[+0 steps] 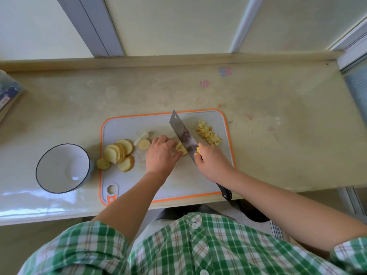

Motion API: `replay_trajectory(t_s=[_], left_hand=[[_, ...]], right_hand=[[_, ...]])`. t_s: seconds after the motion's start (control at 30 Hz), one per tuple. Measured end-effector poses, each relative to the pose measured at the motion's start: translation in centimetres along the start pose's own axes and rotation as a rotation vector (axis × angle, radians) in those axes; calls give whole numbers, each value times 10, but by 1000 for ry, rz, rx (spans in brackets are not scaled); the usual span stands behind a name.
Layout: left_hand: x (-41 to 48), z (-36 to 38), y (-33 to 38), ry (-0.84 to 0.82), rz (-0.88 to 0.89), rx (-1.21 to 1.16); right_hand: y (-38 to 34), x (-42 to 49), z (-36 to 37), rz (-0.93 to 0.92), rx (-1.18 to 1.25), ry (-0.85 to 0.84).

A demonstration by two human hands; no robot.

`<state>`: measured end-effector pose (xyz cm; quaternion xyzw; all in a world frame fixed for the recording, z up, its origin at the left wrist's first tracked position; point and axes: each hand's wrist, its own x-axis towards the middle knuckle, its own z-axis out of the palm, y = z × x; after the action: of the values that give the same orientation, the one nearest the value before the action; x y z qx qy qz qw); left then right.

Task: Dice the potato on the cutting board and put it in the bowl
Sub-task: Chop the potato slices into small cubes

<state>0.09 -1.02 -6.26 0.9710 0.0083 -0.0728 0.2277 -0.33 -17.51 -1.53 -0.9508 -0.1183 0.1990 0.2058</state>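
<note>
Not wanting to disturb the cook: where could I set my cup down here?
Bare counter lies right of the cutting board and behind it. Crowded: the board's left half, with potato slices beside the bowl.

Fanned potato slices [119, 151] crowd the left edge of the cutting board [127, 126], toward the bowl [59, 161]. The cleaver [182, 133] slants across the board between them and the diced pile [208, 134]. Behind the board the table [158, 90] lies open.

Beige countertop [278, 135] in front of me, pink-purple scribbles [225, 72] near its back edge. Blue-patterned pack [8, 92] at far left. Grey window frame [95, 26] behind. My green plaid shirt [198, 251] fills the bottom.
</note>
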Motion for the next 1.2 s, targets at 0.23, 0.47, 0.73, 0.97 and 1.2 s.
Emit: replay_trajectory(t_s=[0.23, 0.47, 0.73, 0.97, 1.2], left_hand=[[1, 3, 1, 13, 5, 24], [3, 4, 1, 18, -5, 3], [5, 2, 0, 9, 2, 6], [3, 2, -3, -3, 20, -8], [-3, 2, -4, 42, 9, -9]], right_hand=[[-9, -1, 6, 44, -41, -37], [-8, 1, 19, 83, 45, -44], [-3, 0, 32, 71, 44, -5], [4, 6, 20, 66, 52, 57], [-1, 2, 7, -4, 34, 6]])
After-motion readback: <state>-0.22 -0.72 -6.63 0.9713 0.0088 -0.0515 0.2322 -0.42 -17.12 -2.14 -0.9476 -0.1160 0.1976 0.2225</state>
